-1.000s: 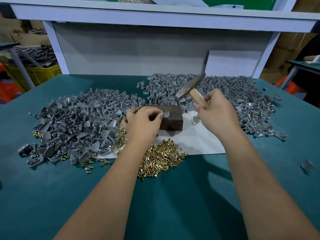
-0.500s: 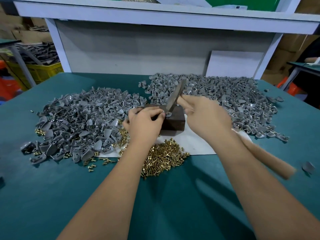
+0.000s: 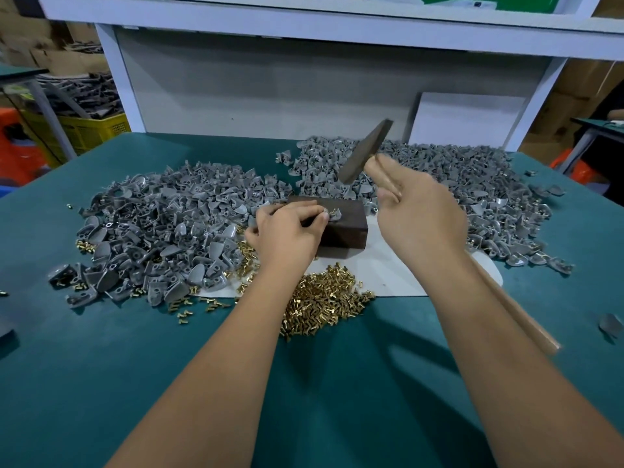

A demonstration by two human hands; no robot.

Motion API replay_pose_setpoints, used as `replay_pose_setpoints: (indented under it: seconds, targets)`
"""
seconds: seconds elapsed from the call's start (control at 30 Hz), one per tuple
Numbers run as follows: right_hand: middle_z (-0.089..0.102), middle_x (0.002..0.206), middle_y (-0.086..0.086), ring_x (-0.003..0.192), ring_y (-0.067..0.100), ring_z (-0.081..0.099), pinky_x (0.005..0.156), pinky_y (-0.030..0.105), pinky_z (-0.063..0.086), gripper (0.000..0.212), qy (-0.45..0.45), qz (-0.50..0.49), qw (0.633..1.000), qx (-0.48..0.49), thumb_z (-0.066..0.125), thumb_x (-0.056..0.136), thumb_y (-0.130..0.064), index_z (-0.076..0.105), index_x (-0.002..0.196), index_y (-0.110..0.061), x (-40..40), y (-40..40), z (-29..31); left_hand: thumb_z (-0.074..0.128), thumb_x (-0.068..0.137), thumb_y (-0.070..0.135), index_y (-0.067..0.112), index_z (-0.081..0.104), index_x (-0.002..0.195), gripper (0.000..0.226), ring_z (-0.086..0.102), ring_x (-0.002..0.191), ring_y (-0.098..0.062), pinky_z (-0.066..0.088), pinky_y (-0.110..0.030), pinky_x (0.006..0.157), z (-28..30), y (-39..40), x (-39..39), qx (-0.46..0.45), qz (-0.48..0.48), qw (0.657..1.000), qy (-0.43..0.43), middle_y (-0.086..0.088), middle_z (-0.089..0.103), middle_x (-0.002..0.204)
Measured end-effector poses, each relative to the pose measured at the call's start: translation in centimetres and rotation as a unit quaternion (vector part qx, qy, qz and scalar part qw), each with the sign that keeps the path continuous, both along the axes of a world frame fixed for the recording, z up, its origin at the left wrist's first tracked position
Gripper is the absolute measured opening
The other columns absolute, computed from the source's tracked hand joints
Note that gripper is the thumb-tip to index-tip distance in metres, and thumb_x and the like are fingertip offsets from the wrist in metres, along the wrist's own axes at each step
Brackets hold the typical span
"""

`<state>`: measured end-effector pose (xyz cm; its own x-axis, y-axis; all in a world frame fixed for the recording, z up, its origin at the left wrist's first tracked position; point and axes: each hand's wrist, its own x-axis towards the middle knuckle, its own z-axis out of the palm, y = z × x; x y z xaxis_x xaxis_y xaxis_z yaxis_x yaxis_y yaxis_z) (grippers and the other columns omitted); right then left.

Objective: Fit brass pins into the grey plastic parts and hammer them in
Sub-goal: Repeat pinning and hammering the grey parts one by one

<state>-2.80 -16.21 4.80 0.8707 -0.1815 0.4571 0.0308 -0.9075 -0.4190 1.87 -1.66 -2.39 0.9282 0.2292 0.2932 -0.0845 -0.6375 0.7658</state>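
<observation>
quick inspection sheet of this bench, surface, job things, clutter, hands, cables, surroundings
surface: teal table with a white sheet under the work area
job's things: dark block on the sheet, a grey part with a brass pin on top of it; loose brass pins heaped at the near edge of the sheet; grey parts in a left pile and a right pile; hammer raised above the block
clutter: stray pins and a few lone grey parts lie on the table
grippers: left hand pinches the part on the block; right hand grips the hammer handle
cables: nothing seen
surroundings: white shelf frame behind, yellow crate at the left, cardboard boxes
</observation>
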Motion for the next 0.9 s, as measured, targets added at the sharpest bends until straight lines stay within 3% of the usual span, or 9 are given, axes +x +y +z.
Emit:
replay_pose_setpoints:
  seconds: [0.13, 0.3, 0.37, 0.47, 0.63, 0.77, 0.87, 0.9]
  targets:
    - [0.066, 0.119, -0.008, 0.103, 0.026, 0.061, 0.081, 0.036, 0.052, 0.046, 0.099, 0.037, 0.994, 0.024, 0.050, 0.094, -0.028, 0.045, 0.133, -0.053, 0.1, 0.4, -0.5, 0.060, 0.090, 0.055, 0.049, 0.071, 0.105, 0.020, 0.028, 0.125, -0.015, 0.017, -0.039, 0.091, 0.0, 0.1, 0.0, 0.015, 0.004, 1.000, 0.009, 0.029, 0.061, 0.122]
    - [0.062, 0.125, -0.013, 0.108, 0.020, 0.058, 0.085, 0.038, 0.048, 0.039, 0.043, 0.062, 0.982, 0.174, 0.048, 0.096, -0.029, 0.050, 0.132, -0.045, 0.8, 0.0, -0.7, 0.060, 0.089, 0.056, 0.047, 0.072, 0.103, 0.020, 0.028, 0.125, -0.014, 0.013, -0.036, 0.087, 0.0, 0.1, 0.1, 0.009, 0.005, 1.000, 0.009, 0.027, 0.062, 0.121]
    - [0.067, 0.108, -0.010, 0.097, 0.025, 0.059, 0.079, 0.041, 0.048, 0.034, 0.059, 0.073, 0.971, 0.221, 0.047, 0.097, -0.028, 0.055, 0.129, -0.037, 1.4, -0.5, -1.2, 0.061, 0.089, 0.056, 0.048, 0.072, 0.101, 0.018, 0.029, 0.125, -0.014, 0.014, -0.036, 0.090, 0.0, 0.1, 0.1, 0.008, 0.007, 1.000, 0.005, 0.028, 0.063, 0.119]
    - [0.055, 0.075, -0.012, 0.069, 0.020, 0.048, 0.066, 0.039, 0.039, 0.035, 0.103, 0.082, 0.952, 0.276, 0.049, 0.096, -0.023, 0.057, 0.129, -0.030, 2.1, -1.0, -2.2, 0.065, 0.087, 0.052, 0.047, 0.074, 0.096, 0.014, 0.030, 0.125, -0.010, 0.013, -0.036, 0.092, 0.0, 0.2, 0.1, -0.007, 0.011, 1.000, -0.011, 0.027, 0.065, 0.108]
    - [0.056, 0.078, -0.006, 0.073, 0.023, 0.044, 0.066, 0.039, 0.036, 0.035, 0.086, 0.049, 0.946, 0.309, 0.048, 0.095, -0.022, 0.058, 0.128, -0.027, 2.6, -1.8, -3.1, 0.069, 0.084, 0.050, 0.045, 0.075, 0.086, 0.008, 0.031, 0.122, -0.004, 0.010, -0.033, 0.089, 0.1, 0.0, -0.1, -0.022, 0.021, 0.999, -0.031, 0.035, 0.053, 0.079]
    - [0.051, 0.069, -0.009, 0.063, 0.018, 0.042, 0.058, 0.033, 0.033, 0.030, 0.113, 0.077, 0.945, 0.298, 0.049, 0.096, -0.028, 0.061, 0.123, -0.029, 2.6, -1.3, -3.2, 0.069, 0.084, 0.049, 0.044, 0.075, 0.089, 0.009, 0.031, 0.124, -0.005, 0.008, -0.032, 0.086, 0.1, 0.0, -0.1, -0.020, 0.021, 0.999, -0.023, 0.032, 0.054, 0.084]
    - [0.050, 0.061, -0.006, 0.055, 0.017, 0.037, 0.053, 0.030, 0.029, 0.020, 0.137, 0.107, 0.934, 0.312, 0.052, 0.095, -0.025, 0.068, 0.103, -0.034, 2.3, -0.6, -2.7, 0.069, 0.084, 0.049, 0.043, 0.075, 0.093, 0.012, 0.031, 0.126, -0.009, 0.012, -0.036, 0.092, 0.1, 0.0, 0.0, -0.013, 0.024, 0.999, -0.020, 0.028, 0.058, 0.095]
    - [0.051, 0.062, -0.005, 0.057, 0.018, 0.039, 0.055, 0.031, 0.030, 0.021, 0.124, 0.099, 0.935, 0.317, 0.052, 0.095, -0.023, 0.067, 0.105, -0.034, 2.5, -0.7, -2.5, 0.069, 0.085, 0.049, 0.043, 0.075, 0.093, 0.012, 0.030, 0.126, -0.009, 0.013, -0.038, 0.094, 0.0, 0.0, 0.0, -0.009, 0.024, 0.999, -0.022, 0.027, 0.061, 0.099]
